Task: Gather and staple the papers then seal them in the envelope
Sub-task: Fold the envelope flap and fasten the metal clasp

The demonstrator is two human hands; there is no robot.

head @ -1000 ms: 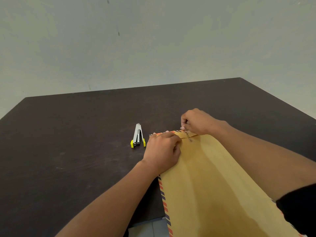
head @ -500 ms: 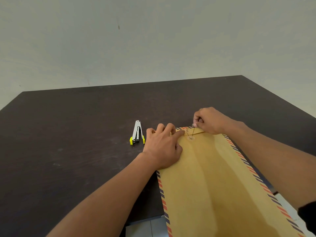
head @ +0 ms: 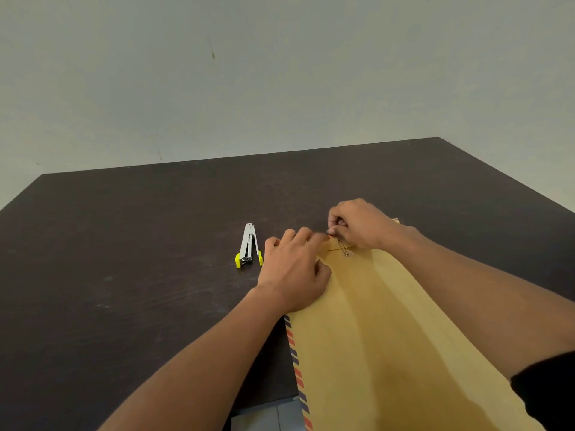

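Note:
A large brown envelope point(head: 382, 331) with a red-and-blue striped border lies on the dark table point(head: 130, 275), its near end hanging over the front edge. Its flap is folded down at the far end, where a thin string runs between two small round fasteners point(head: 346, 253). My left hand point(head: 295, 272) rests flat on the envelope's far left corner, fingers spread. My right hand point(head: 361, 223) is at the flap's far edge, thumb and fingers pinched on the string. The papers are not visible. A silver stapler point(head: 248, 245) with yellow tips lies just left of my left hand.
A pale wall rises behind the table's far edge. The table's right edge runs diagonally at the right. A strip of tiled floor point(head: 264, 415) shows below the front edge.
My right hand has shifted along the flap's far edge, moving right and then back left with the string pinched. My left hand went from curled to flat, with fingers spread on the corner.

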